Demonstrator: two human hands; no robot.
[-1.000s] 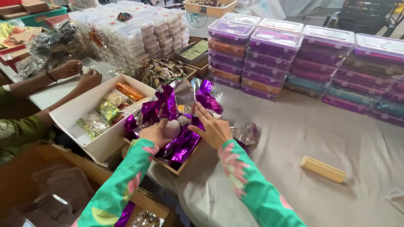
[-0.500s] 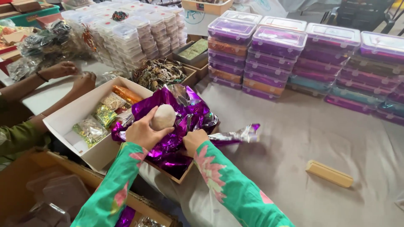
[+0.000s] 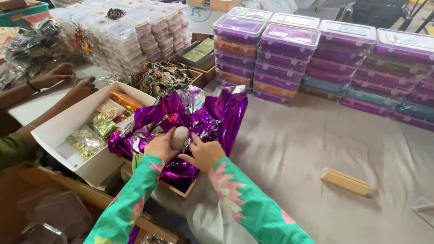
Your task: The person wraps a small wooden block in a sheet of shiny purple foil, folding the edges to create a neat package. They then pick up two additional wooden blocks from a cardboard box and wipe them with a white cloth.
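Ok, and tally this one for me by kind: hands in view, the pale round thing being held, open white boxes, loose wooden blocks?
Camera wearer's hands: 2, the left hand and the right hand
Co-worker's hands: 2
Pale egg-shaped object: 1
Open white box: 1
Wooden block: 1
Total: 7

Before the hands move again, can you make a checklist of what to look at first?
1. Left hand has hold of the pale egg-shaped thing: ok.
2. Right hand touches it: cannot tell; its fingers lie beside it on the purple foil.
3. Foil spread open beneath: ok.
4. Foil clear of the white box of packets: not ok, it overlaps the edge.
5. Another person's hand away from the foil: ok.
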